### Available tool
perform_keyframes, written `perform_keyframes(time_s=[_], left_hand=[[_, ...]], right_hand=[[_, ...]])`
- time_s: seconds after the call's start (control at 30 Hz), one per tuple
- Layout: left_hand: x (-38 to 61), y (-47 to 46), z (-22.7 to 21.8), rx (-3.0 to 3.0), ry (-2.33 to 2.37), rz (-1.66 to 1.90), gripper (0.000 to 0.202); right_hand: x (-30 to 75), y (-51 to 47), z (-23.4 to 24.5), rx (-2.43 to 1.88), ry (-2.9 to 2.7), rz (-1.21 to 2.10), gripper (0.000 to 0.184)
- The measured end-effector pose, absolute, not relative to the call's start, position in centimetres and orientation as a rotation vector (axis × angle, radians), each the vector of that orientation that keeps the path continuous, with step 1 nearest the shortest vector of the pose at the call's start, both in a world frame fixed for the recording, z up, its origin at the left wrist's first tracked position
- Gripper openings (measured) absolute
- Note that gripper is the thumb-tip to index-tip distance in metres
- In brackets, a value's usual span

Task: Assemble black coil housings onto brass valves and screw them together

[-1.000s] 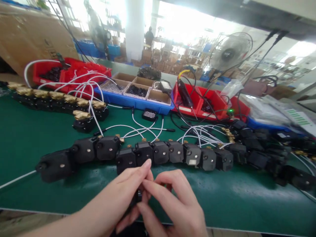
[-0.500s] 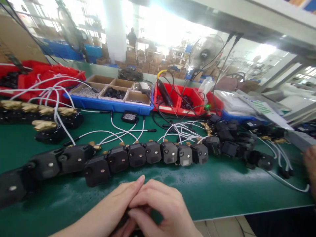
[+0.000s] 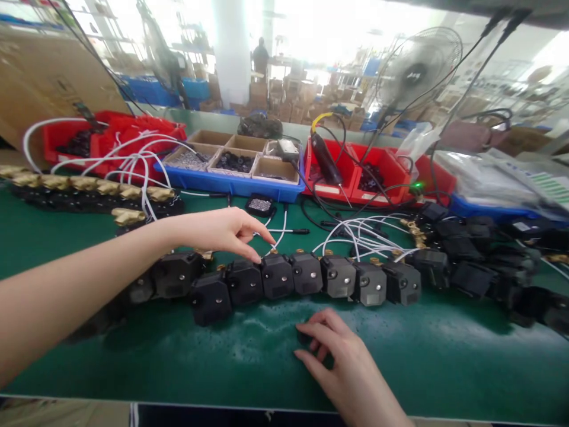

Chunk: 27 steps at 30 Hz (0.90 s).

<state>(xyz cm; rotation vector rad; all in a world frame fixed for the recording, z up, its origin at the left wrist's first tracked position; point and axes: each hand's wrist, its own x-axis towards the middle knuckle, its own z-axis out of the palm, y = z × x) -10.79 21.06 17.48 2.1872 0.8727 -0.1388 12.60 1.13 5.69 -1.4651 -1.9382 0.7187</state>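
Now the left hand, grip apart, fingertips the row of black valve bodies, while nearer than that row the right hand curls over a small dark piece on the green surface, grip state untellable.

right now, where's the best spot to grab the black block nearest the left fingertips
Probably from above, pinching the black block front to back: neighbouring blocks sit tight against both its sides, so only the near face and the rear are free. The left hand hovers over it.
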Motion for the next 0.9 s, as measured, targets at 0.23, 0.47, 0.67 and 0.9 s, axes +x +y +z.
perform_keyframes(time_s=[0.23, 0.47, 0.67, 0.9], left_hand=[[-9.0, 23.5, 15.4, 2.069, 0.669, -0.418, 0.063], [-8.0, 23.9, 15.3, 2.075, 0.617, -0.421, 0.066], [-8.1, 24.1, 14.1, 1.904, 0.492, -0.440, 0.069], [-8.1, 24.2, 13.3, 1.841, 0.452, -0.442, 0.075]], right_hand=[[10.8, 2.1, 8.2, -1.403, -2.003, 0.562, 0.023], [7.1, 5.0, 9.9, -1.273, -1.686, 0.230, 0.020], [5.9, 6.2, 8.8, -1.277, -1.657, 0.126, 0.014], [6.0, 6.1, 9.1, -1.286, -1.713, 0.067, 0.011]])
